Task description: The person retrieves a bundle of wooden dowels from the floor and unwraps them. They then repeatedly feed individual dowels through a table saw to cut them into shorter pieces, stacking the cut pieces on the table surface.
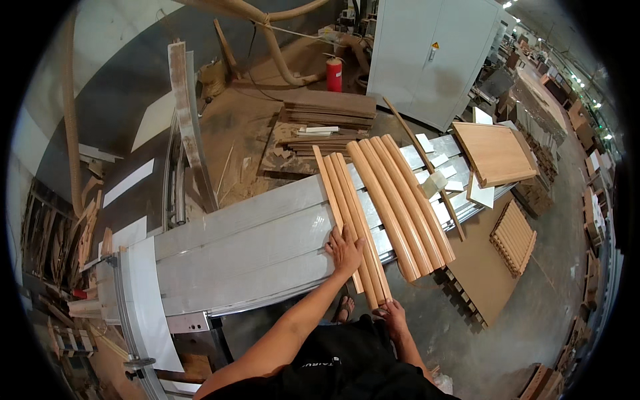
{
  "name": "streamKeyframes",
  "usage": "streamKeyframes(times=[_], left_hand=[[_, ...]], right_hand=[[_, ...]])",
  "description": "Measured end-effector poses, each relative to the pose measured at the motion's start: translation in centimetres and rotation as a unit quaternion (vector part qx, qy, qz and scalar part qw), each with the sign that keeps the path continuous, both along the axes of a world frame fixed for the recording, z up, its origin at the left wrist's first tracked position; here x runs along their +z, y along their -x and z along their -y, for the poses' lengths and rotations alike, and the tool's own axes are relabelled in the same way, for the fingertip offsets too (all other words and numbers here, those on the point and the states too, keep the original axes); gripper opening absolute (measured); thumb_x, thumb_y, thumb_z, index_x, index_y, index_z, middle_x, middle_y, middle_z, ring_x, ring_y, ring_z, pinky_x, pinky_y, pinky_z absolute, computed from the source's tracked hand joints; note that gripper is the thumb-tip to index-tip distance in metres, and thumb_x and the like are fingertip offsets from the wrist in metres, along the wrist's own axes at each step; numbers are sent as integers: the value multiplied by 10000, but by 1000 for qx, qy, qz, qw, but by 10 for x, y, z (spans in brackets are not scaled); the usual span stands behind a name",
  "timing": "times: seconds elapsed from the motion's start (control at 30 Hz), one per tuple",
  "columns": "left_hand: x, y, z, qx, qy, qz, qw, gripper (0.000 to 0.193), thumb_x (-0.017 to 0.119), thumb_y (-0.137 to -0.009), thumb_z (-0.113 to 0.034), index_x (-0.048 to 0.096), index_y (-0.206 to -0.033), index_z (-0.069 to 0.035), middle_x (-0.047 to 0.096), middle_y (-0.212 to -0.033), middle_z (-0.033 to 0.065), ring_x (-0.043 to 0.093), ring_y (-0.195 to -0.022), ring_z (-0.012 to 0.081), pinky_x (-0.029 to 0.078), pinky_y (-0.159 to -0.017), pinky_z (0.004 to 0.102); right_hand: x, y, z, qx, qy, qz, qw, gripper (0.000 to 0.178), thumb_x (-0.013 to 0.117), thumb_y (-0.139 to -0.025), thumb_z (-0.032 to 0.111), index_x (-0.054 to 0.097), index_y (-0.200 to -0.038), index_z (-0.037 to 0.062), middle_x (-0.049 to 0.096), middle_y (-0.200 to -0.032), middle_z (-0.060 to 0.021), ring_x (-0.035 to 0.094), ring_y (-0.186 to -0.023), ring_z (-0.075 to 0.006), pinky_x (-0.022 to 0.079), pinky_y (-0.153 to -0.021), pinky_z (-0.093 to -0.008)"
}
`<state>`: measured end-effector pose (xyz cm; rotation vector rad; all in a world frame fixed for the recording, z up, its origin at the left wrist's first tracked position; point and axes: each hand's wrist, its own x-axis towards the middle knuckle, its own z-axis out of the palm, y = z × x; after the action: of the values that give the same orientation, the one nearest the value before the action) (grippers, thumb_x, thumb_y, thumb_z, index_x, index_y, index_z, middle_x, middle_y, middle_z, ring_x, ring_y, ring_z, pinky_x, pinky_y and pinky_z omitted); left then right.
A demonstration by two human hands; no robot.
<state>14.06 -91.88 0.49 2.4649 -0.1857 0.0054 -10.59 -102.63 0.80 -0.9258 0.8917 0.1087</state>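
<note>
Several narrow wooden strips (351, 200) lie side by side across the grey metal machine table (267, 237), their near ends jutting past its front edge. My left hand (345, 252) rests on top of them with fingers spread, over the leftmost thin strip and its neighbours. At the near end, my right hand (392, 316) has its fingers closed round the tip of a wooden strip; part of that grip is hidden. Just right of these strips lie several wider, rounded wooden mouldings (400, 210), glossy and set close together.
White blocks (440, 183) and a long thin stick (427, 163) lie beyond the mouldings. A wooden panel (493, 153) sits at the table's right end. A slatted wooden stack (513, 237) rests on a brown board at right. Behind stand dark plank stacks (330, 110), a red extinguisher (334, 75) and a grey cabinet (433, 53).
</note>
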Motion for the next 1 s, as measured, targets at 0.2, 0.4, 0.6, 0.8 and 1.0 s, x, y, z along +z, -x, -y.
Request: streamKeyframes(times=[0.2, 0.4, 0.6, 0.8, 1.0], left_hand=[[0, 2, -16, 22, 27, 25, 999, 604, 651, -934, -325, 483, -1452, -62, 437, -1431, 214, 417, -1336, 407, 304, -1053, 605], [-9, -11, -43, 14, 115, 11, 993, 637, 673, -893, -137, 420, -1471, -49, 484, -1367, 229, 532, -1231, 429, 453, -1002, 518], [-6, -17, -70, 14, 146, -83, 986, 728, 658, -903, -93, 262, -1497, 47, 551, -1318, 304, 574, -1192, 462, 497, -973, 501], [-20, -11, -124, 27, 500, -318, 805, 691, 703, -931, -175, 333, -1483, 14, 628, -1205, 203, 638, -1062, 280, 510, -932, 388], [-9, -11, -131, -31, 289, -230, 929, 565, 770, -849, -284, 534, -1269, 11, 673, -1129, 196, 661, -1033, 345, 513, -896, 420]], right_hand=[[-3, 21, -20, -68, 58, -51, 995, 484, 689, -976, 319, 548, -1366, 70, 698, -1075, -65, 697, -905, -185, 512, -730, -335], [-16, 43, -38, -109, 61, -79, 989, 523, 698, -971, 344, 545, -1386, 66, 717, -1083, -78, 688, -898, -170, 510, -722, -317], [-41, 56, -65, -27, 71, -37, 996, 545, 622, -1019, 417, 540, -1360, 0, 711, -1018, -143, 710, -872, -247, 565, -813, -340], [-24, 11, -95, -94, -35, -50, 994, 766, 314, -998, 741, 563, -1220, 52, 690, -1129, -110, 692, -913, -240, 500, -694, -342], [-28, -17, -102, -168, -97, 21, 981, 671, 401, -1014, 680, 566, -1232, 68, 695, -1044, -106, 679, -815, -229, 512, -633, -341]])
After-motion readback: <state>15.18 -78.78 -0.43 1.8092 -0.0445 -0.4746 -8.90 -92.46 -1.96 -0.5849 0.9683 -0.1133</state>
